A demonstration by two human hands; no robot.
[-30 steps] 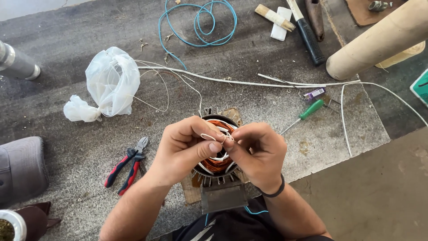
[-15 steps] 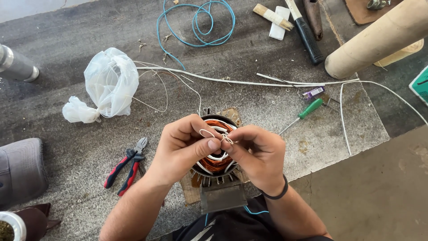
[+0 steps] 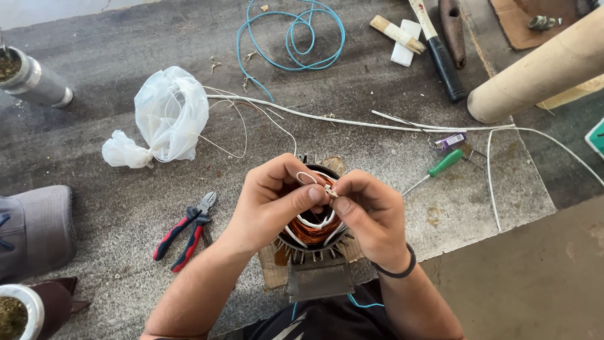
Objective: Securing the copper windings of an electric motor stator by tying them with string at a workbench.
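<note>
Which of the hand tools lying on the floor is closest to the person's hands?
The green-handled screwdriver, just beyond the right hand. The red-and-black pliers lie farther off, left of the left hand, and the black-handled tool sits far up top.

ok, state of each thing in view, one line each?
left hand: pinching the white lead
right hand: pinching the same lead
white lead: looped, held over the winding
motor stator: upright, copper coils exposed
pliers: lying flat, jaws shut
plastic bag: knotted, crumpled
blue cable: loosely coiled
screwdriver: lying flat

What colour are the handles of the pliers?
The pliers have red and dark blue handles, shown in the head view.
</note>
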